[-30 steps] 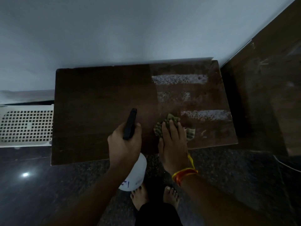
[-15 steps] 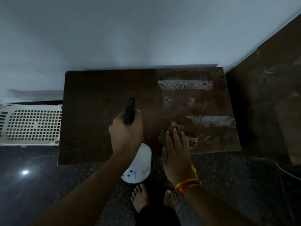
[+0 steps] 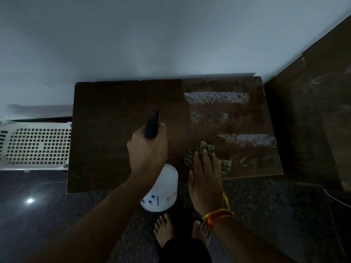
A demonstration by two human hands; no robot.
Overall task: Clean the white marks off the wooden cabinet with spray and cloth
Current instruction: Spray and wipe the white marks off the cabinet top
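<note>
A dark wooden cabinet top point(image 3: 114, 133) stands against a pale wall. Three white speckled marks lie on its right half: one at the back point(image 3: 215, 97), a fainter one in the middle point(image 3: 209, 117), one nearer the front point(image 3: 247, 139). My left hand point(image 3: 147, 150) grips a white spray bottle point(image 3: 163, 192) by its black head point(image 3: 151, 123), nozzle pointing toward the wall. My right hand point(image 3: 206, 173) lies flat with straight fingers on a crumpled green cloth point(image 3: 206, 149) near the cabinet's front edge, just left of the nearest mark.
A white perforated plastic rack point(image 3: 36, 147) sits left of the cabinet. A taller dark wooden panel point(image 3: 313, 120) rises on the right. The floor point(image 3: 266, 215) is dark speckled stone, with my bare feet point(image 3: 165, 230) just in front of the cabinet.
The view has shifted slightly, so the cabinet sits further right and lower in frame. My left hand raised the spray head a little. My right hand stays on the cloth.
</note>
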